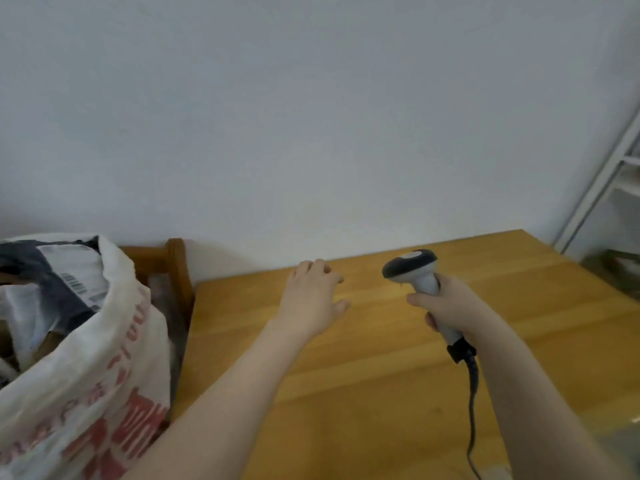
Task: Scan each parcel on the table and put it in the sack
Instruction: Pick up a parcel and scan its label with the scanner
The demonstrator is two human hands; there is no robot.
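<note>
Here we are with the right hand wrapped firmly round the grip of the scanner, whose dark head stands above the fist and tips left toward the other hand. A black cable drops from the base of the grip and runs back along the inside of that forearm toward us.

The left hand is stretched out just beside it over the table, fingers loosely bent and holding nothing (whether it touches the wood, we cannot tell).

Well off to the left of that hand, against the table's edge, stands the sack, white with red print and its mouth gaping. The parcels are inside it: a dark one with a white barcode label lies on top, with paler ones under it. A wooden frame stands between sack and wall. Far beyond the right hand leans a pale metal rack.
</note>
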